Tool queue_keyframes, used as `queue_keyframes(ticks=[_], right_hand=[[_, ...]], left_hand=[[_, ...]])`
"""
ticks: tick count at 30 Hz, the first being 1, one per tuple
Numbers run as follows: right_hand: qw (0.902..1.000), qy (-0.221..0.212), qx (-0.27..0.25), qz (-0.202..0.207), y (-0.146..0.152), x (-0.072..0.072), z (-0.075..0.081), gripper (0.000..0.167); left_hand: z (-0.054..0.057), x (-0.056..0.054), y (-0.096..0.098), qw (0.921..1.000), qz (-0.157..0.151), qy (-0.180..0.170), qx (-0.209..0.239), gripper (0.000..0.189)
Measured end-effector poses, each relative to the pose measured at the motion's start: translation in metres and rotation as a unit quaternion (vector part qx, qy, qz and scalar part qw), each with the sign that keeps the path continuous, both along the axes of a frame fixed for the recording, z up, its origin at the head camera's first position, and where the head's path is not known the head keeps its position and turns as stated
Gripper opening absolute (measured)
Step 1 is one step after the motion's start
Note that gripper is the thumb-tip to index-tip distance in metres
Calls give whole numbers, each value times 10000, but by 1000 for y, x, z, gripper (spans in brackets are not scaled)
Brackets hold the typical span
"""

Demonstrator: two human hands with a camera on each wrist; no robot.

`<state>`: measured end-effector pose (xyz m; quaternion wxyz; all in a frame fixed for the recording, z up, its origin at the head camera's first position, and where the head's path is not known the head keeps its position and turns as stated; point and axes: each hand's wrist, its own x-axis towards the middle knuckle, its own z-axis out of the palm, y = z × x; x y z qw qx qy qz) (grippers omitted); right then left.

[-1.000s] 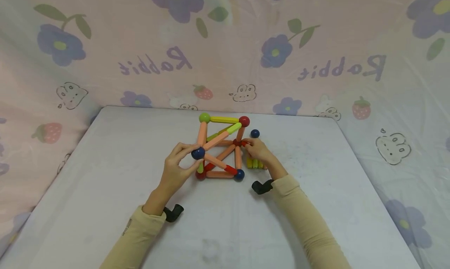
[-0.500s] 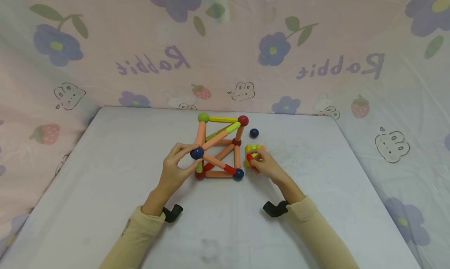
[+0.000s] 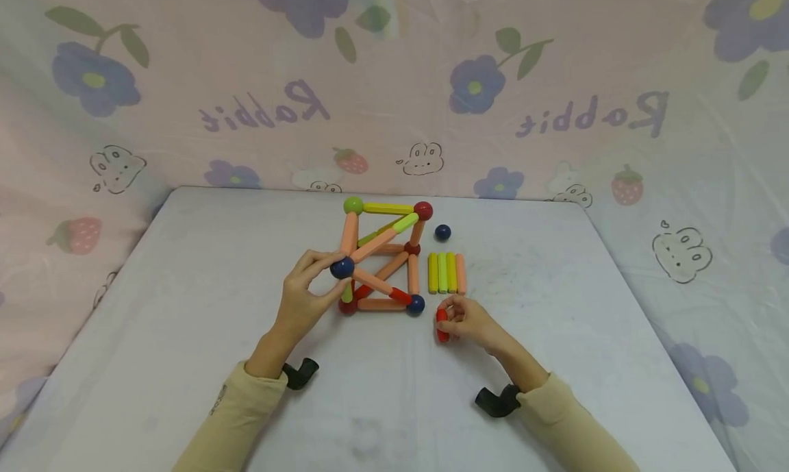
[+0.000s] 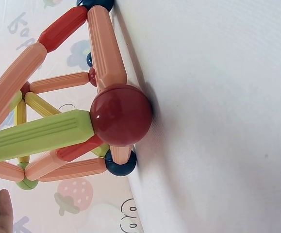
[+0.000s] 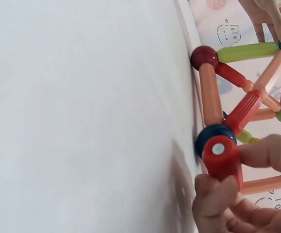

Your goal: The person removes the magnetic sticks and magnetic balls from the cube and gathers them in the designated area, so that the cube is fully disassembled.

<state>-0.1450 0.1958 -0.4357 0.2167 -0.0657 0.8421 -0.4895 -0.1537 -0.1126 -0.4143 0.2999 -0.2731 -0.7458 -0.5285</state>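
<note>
A frame of magnetic rods and balls (image 3: 382, 305) stands on the table. My left hand (image 3: 302, 294) pinches the dark blue ball (image 3: 342, 267) at its upper near corner, where several rods meet. To the right of the frame, my right hand (image 3: 471, 321) holds a short red magnetic rod (image 3: 442, 325) between thumb and fingers. The right wrist view shows a pale round spot on the end of this red rod (image 5: 221, 155), which overlaps the frame's lower blue ball (image 5: 209, 133) there. Up close in the left wrist view is the frame's lower dark red ball (image 4: 122, 115).
Several loose rods, yellow, green and peach (image 3: 446, 273), lie side by side right of the frame. Behind them is a loose dark blue ball (image 3: 442, 232). The white table (image 3: 246, 212) ends at a printed curtain (image 3: 394, 116).
My right hand has come away from the frame's far dark red ball toward me, past the row of rods, with the red rod in it. The left hand keeps its hold on the blue ball.
</note>
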Motion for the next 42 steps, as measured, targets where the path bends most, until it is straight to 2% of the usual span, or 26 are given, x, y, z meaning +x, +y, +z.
queue_keyframes(ticks=[6, 14, 21, 24, 29, 33, 35, 37, 38, 42], right_hand=[[9986, 204, 468, 100, -2, 9, -1, 30], [9928, 331, 1125, -232, -9, 12, 0, 31], [9899, 647, 1258, -123, -9, 11, 3, 32], [9883, 823, 1270, -194, -10, 10, 9, 31], [9878, 1101, 1060, -311, -20, 5, 24, 33], [9845, 1589, 699, -246, -41, 3, 36, 32], [9799, 1953, 392, -137, -54, 3, 41, 30], [9701, 2429, 34, 17, -68, 3, 46, 27], [9631, 2685, -155, 78, -74, 2, 47, 26], [9229, 3812, -527, 158, -101, 0, 49, 28]], left_hand=[[-2, 0, 0, 10000, 19, 38, -17, 47], [-2, -1, 1, 10000, 20, 56, -30, 46], [-1, 0, -1, 9998, 62, -71, -187, 46], [1, 0, -4, 9990, -2, -317, -313, 45], [10, 1, -12, 9920, -323, -1185, -284, 38], [20, -9, -21, 9828, -512, -1757, -251, 29], [25, -19, -27, 9776, -540, -2017, -268, 28], [29, -32, -32, 9709, -519, -2317, -323, 28], [31, -39, -34, 9668, -510, -2478, -348, 29], [35, -65, -36, 9468, -428, -3141, -545, 37]])
